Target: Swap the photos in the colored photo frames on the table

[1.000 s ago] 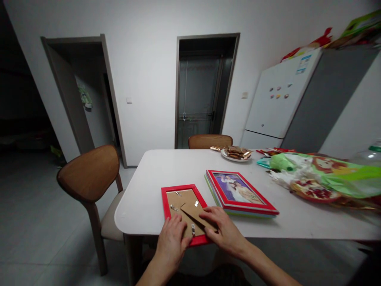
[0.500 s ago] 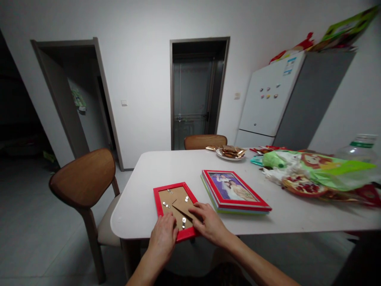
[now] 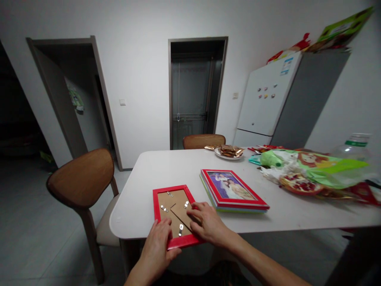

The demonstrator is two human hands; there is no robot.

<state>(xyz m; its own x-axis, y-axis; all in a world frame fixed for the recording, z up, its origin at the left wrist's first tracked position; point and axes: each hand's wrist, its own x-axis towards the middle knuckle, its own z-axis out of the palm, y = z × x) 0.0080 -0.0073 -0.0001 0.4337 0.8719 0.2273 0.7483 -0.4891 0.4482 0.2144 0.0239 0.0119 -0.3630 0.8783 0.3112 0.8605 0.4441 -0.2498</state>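
A red picture frame point(image 3: 174, 187) lies face down at the near edge of the white table, its brown backing board point(image 3: 178, 198) facing up. Several small metal clips sit around the board, and a cut line marks the stand flap. My left hand point(image 3: 157, 244) grips the near left corner, fingers on the left side and thumb along the front edge. My right hand point(image 3: 208, 222) is closed over the right side, fingertips on the backing beside the flap. To its right lies a stack of picture frames point(image 3: 233, 188), a red one with a couple's photo on top.
Behind the stack stands a plate point(image 3: 229, 157) of gold-wrapped packets. On the right are a pomegranate piece point(image 3: 299, 184), a green plastic bag point(image 3: 336, 169) and a clear jar point(image 3: 354, 147). A wooden chair point(image 3: 83, 178) is at the table's left.
The stand flap, slightly raised before, now lies flatter against the board. My left hand has shifted down and left to the near corner, its thumb now along the front edge.
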